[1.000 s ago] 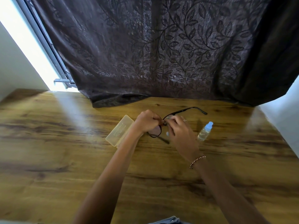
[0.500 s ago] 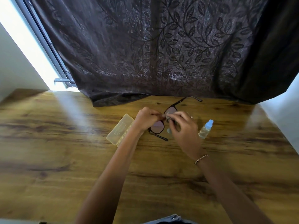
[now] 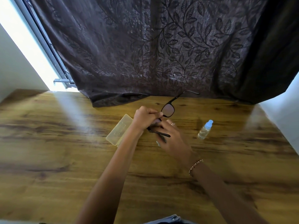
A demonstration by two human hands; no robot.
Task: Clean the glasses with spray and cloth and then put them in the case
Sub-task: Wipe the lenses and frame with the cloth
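Left grip (image 3: 146, 116) pinches the glasses (image 3: 168, 110) at the bridge; right grip (image 3: 171, 136) wipes the near lens, probably with cloth: support the frame, rub lightly.

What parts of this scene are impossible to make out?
- Head view: the near lens of the glasses is hidden behind the left hand and right hand.
- The cloth barely shows, blurred.
- Whether the case is latched: too small.
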